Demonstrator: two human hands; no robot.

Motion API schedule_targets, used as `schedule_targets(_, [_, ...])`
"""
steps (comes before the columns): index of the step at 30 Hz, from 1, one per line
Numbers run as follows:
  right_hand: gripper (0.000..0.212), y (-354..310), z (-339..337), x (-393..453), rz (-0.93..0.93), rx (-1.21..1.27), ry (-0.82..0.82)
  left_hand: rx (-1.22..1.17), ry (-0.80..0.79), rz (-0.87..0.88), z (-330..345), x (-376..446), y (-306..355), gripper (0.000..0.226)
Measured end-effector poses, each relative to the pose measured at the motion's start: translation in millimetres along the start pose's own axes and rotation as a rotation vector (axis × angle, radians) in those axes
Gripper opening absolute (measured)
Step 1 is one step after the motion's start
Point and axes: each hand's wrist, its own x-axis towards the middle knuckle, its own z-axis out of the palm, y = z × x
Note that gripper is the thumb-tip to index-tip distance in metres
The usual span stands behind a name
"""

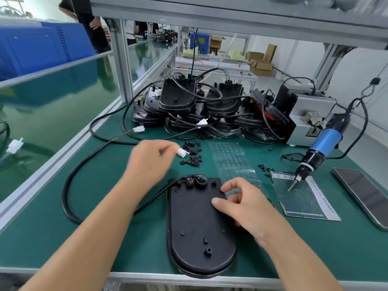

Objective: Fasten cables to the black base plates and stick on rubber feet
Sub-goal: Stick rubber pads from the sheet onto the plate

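Base plate [197, 223]: cable [88, 164] fitted, rubber feet not yet on. My left hand [151, 160] pinches white connector [182, 152]; my right hand [241, 204], loosely curled, holds nothing I can see

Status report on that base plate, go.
Left hand pinches white connector above the mat. Right hand rests on base plate, fingers at clear foot sheet. Cable loops left; nothing blocking.

Phone [366, 194], blue crates [42, 47], cardboard boxes [261, 64]
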Motion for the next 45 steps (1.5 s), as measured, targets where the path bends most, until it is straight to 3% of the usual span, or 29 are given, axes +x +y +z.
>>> schedule_targets(3, [0.018, 1, -3, 0, 0.015, 0.026, -0.017, 0.462, 0.265, -0.185, -31, 15, -38, 0.025])
schedule_targets(5, [0.016, 3, -2, 0, 0.012, 0.031, -0.002, 0.748, 0.194, -0.418, -45, 18, -61, 0.032])
schedule_targets(7, [0.014, 3, 0, -1, -0.004, 0.026, 0.016, 0.824, 0.082, -0.597, -49, 16, -71, 0.035])
schedule_targets(10, [0.012, 3, 1, -2, -0.020, -0.009, 0.048, 0.793, 0.059, -0.625, -52, 18, -72, 0.029])
schedule_targets(13, [0.009, 3, -1, -7, -0.046, -0.037, 0.062, 0.672, 0.023, -0.558, -67, 18, -63, 0.003])
schedule_targets(16, [0.005, 2, -3, -14, -0.094, -0.049, 0.069, 0.532, -0.091, -0.404, -94, 19, -37, 0.014])
schedule_targets(19, [0.005, -2, -4, -20, -0.181, -0.138, 0.068, -0.185, -0.209, -0.270, -113, 5, 23, 0.012])
schedule_targets(21, [0.011, -6, -2, -28, -0.259, -0.194, 0.108, -0.602, -0.392, -0.223, -109, -10, 61, 0.018])
schedule_targets(24, [0.031, -17, 6, -49, -0.433, 0.019, 0.013, -0.763, -0.561, -0.218, -76, -26, 100, 0.013])
schedule_targets(28, [0.065, -27, 16, -74, -0.529, 0.306, -0.270, -0.630, -0.469, -0.148, -19, -43, 119, 0.020])
schedule_targets(32, [0.059, -26, 15, -77, -0.426, 0.421, -0.242, -0.525, -0.293, -0.027, -3, -41, 127, 0.035])
schedule_targets(35, [0.035, -27, 14, -82, -0.438, 0.474, -0.267, -0.398, -0.225, 0.104, 0, -41, 131, 0.037])
schedule_targets(38, [0.015, -28, 12, -81, -0.356, 0.397, -0.156, -0.226, -0.175, 0.294, -4, -42, 129, 0.037])
schedule_targets(41, [0.011, -14, 5, -70, -0.224, 0.163, 0.103, 0.123, -0.130, 0.459, -21, -29, 108, 0.019])
schedule_targets(45, [0.014, 0, 9, -62, -0.142, -0.230, 0.260, 0.621, -0.461, 0.431, -31, -22, 67, 0.027])
